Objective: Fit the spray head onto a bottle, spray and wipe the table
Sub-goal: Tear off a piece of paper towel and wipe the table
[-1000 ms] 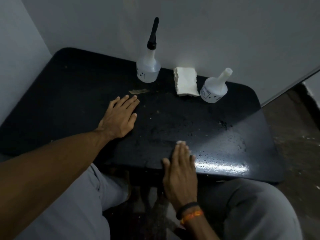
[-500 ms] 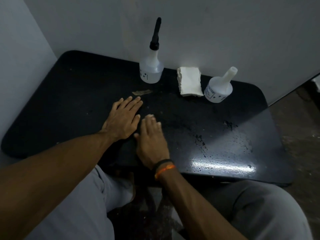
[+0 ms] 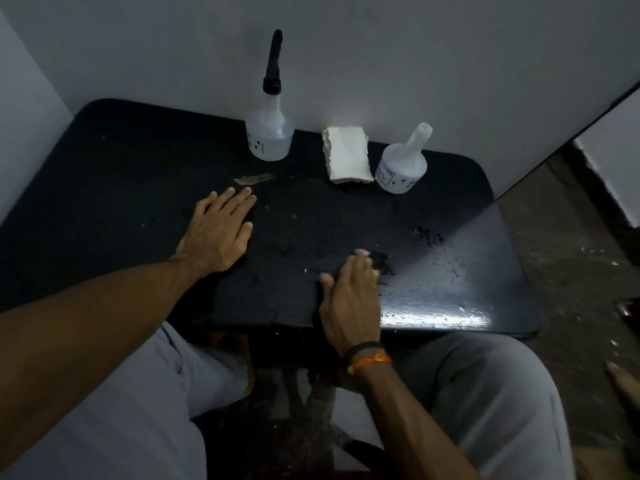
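Standing at the far edge of the black table (image 3: 114,174), close against the wall (image 3: 415,64), is the bottle with the black spray head (image 3: 269,133), upright, its dark nozzle fitted on top and pointing straight up. Just to its right lies a folded white cloth (image 3: 347,155), flat on the tabletop, and right of that again, just beside the cloth, sits a second bottle (image 3: 401,168) with a bare white neck, tilted in this wide-angle view. Coming nearer now: the left hand (image 3: 216,233) lies palm down on the table, left of centre, fingers straight and spread, gripping nothing, simply resting on the surface. A small tan scrap (image 3: 252,179) lies just beyond its fingertips, apart from them. Over to the right hand (image 3: 349,299), at the near edge of the table, flat and palm down too, fingers extended and pressed onto the surface; a sliver of something white peeks out past the fingertips, but whether there is a wipe under that palm I cannot tell. A dark wet smear (image 3: 379,263) sits just beyond those fingers, with another dark patch (image 3: 427,235) farther right, and droplets (image 3: 446,268) glisten across the lit right part of the tabletop. On the right wrist, a black band and an orange thread (image 3: 369,358). Below the table's near edge, grey trousers (image 3: 485,393) cover both knees, and a dusty brown floor (image 3: 571,254) runs off to the right.
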### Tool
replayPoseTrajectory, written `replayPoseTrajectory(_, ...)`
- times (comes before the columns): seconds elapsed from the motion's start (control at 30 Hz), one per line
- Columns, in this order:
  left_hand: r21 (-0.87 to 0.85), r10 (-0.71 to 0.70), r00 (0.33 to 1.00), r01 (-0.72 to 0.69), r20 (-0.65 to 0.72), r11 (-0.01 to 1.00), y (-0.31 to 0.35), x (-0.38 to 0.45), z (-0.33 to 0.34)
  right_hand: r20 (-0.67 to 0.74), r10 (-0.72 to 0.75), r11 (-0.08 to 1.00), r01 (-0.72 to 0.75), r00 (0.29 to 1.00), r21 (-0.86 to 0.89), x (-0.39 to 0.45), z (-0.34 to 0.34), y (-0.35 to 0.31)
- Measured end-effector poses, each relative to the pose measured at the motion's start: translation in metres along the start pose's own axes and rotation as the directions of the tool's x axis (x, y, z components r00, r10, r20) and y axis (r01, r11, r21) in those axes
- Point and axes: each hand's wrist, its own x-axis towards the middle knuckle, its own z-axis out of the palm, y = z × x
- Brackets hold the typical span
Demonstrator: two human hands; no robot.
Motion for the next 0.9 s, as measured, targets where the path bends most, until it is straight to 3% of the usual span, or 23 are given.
replayPoseTrajectory(0.13,0.017,0.0,1.0,0.0,-0.004,1.0,0.002,0.0,0.0,0.013,-0.229,0.973,0.229,0.973,0.019,-0.043,0.018,-0.027)
replayPoseTrajectory(0.3,0.022,-0.002,1.0,0.002,0.023,1.0,0.001,0.001,-0.001,-0.066,-0.021,0.998,0.025,0.998,0.059,-0.046,0.006,0.016)
replayPoseTrajectory(0.4,0.02,0.002,1.0,-0.003,0.022,1.0,0.002,0.002,-0.001,-0.074,0.005,0.992,0.004,0.997,0.124,-0.029,-0.001,0.018)
replayPoseTrajectory(0.6,0.008,0.003,0.999,-0.003,0.033,1.0,-0.001,0.003,0.001,0.012,-0.198,0.975,0.196,0.98,0.105,-0.002,0.001,-0.037)
replayPoseTrajectory(0.77,0.016,-0.003,0.999,0.002,0.032,1.0,-0.003,0.003,0.003,0.046,-0.445,0.895,0.445,0.894,0.016,-0.03,0.002,-0.045)
replayPoseTrajectory(0.9,0.003,0.003,1.0,-0.003,0.03,1.0,-0.002,0.002,0.001,-0.108,-0.431,0.902,0.432,0.896,-0.012,-0.041,-0.013,0.0)
